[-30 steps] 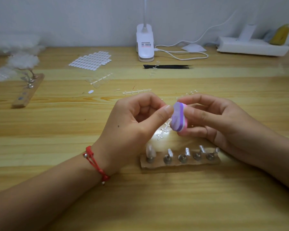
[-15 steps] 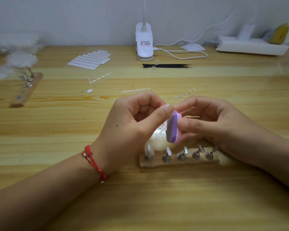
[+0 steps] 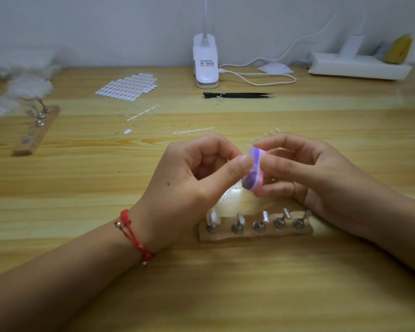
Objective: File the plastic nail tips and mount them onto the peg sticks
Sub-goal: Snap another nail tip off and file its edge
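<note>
We hold the file point(image 3: 254, 172), a small block layered purple, white and pink, in the right hand point(image 3: 304, 173), thumb on one side and fingers curled round the other, above the table point(image 3: 225, 283) and just behind the base point(image 3: 256, 233). The left hand point(image 3: 197, 178) is curled, its thumb tip pushed against the file's purple face. A tip is probably pinched there, but it is hidden from us, so we cannot tell what that hand holds. The one tip point(image 3: 213, 218) we do see stands on the leftmost peg of the base: glassy, pale, long and rounded. The other four pegs point(image 3: 259, 224) are bare. Such tips, we judge, are feather-light, thin, springy and slick, easy to flick away or crack, so we would take one by its side edges near the root, pinch gently and stroke lightly.
</note>
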